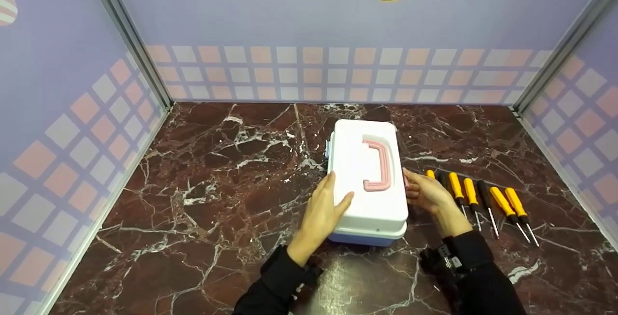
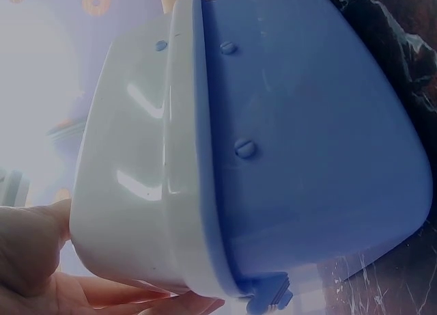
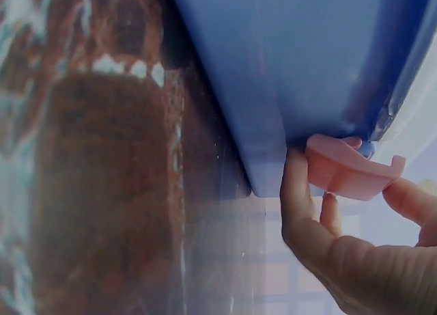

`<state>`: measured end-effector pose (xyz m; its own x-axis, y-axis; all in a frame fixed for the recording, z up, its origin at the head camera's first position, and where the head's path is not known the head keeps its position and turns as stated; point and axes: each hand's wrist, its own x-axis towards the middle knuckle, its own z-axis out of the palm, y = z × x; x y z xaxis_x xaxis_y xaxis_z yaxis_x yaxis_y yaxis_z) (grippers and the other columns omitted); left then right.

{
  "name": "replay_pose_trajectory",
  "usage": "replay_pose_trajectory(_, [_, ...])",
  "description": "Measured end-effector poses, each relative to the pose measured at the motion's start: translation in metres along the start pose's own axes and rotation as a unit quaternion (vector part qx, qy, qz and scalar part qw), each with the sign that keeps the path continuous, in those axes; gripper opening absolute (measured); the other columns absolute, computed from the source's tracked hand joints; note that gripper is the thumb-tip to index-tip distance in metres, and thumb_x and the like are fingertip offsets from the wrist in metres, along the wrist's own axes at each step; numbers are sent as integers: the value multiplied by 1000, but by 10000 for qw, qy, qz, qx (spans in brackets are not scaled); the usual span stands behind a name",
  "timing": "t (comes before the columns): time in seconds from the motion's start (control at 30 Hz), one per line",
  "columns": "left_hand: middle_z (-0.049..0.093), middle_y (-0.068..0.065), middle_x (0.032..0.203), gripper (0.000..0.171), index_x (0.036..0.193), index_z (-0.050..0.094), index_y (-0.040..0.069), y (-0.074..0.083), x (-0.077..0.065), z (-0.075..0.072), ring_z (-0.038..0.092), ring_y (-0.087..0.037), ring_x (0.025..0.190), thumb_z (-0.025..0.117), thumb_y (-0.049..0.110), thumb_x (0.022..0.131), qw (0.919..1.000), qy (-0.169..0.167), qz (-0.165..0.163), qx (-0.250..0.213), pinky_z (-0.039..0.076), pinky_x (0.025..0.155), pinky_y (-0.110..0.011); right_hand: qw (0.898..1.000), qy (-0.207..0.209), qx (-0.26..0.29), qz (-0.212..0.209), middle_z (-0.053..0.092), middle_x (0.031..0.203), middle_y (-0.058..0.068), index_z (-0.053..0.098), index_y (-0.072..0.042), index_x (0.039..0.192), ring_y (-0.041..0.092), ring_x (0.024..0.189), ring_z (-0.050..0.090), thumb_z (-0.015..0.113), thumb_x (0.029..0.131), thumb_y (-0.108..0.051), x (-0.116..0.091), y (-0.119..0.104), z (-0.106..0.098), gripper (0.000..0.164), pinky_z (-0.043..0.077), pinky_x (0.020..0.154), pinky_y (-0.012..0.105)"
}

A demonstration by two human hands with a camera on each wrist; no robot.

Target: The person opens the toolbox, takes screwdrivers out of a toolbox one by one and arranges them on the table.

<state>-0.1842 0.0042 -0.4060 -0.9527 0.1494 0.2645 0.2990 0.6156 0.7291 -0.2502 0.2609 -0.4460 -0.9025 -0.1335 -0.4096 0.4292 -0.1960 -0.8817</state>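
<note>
A toolbox (image 1: pixel 348 170) with a white lid and a blue base (image 2: pixel 314 124) stands on the table, its pink carrying handle (image 1: pixel 383 165) folded flat in the lid. My left hand (image 1: pixel 322 212) rests along the box's left side near the front corner, fingers down the side and thumb over the lid. At the right side, my right hand (image 1: pixel 431 194) pinches a pink latch (image 3: pixel 351 170) between thumb and fingers. The latch is tilted out from the blue wall in the right wrist view. On the box's left side sits a blue hinge (image 2: pixel 270 293).
Several screwdrivers (image 1: pixel 470 194) with yellow or black handles lie in a row right of the box, close to my right hand. The dark red marbled table (image 1: pixel 212 170) is bounded by patterned panels (image 1: pixel 285 71) at the back and both sides.
</note>
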Motion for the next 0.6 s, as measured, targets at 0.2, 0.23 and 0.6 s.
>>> replay_pose_trajectory(0.2, [39, -27, 131, 64, 129, 35, -13, 1, 0, 1, 43, -38, 117, 60, 27, 86, 9999, -41, -126, -28, 34, 96, -38, 9938, 364, -995, -346, 55, 76, 0, 38, 0, 109, 9, 65, 59, 58, 86, -31, 3, -1, 1, 44, 49, 65, 29])
replay_pose_trajectory(0.23, [38, -27, 132, 64, 129, 35, -13, 1, 0, 1, 43, -38, 116, 60, 27, 86, 9999, -53, -153, -33, 34, 96, -38, 9918, 408, -1148, -393, 55, 77, 0, 39, 0, 109, 8, 65, 59, 59, 86, -32, 5, -1, -1, 44, 49, 64, 28])
replay_pose_trajectory(0.6, [39, -28, 131, 63, 128, 36, -14, 0, 0, 2, 46, -39, 113, 60, 27, 86, 10000, 20, -21, 22, 36, 94, -38, 9871, 285, -1337, -837, 52, 76, 2, 40, 5, 106, 6, 59, 55, 55, 89, -28, -3, -11, 5, 41, 46, 53, 19])
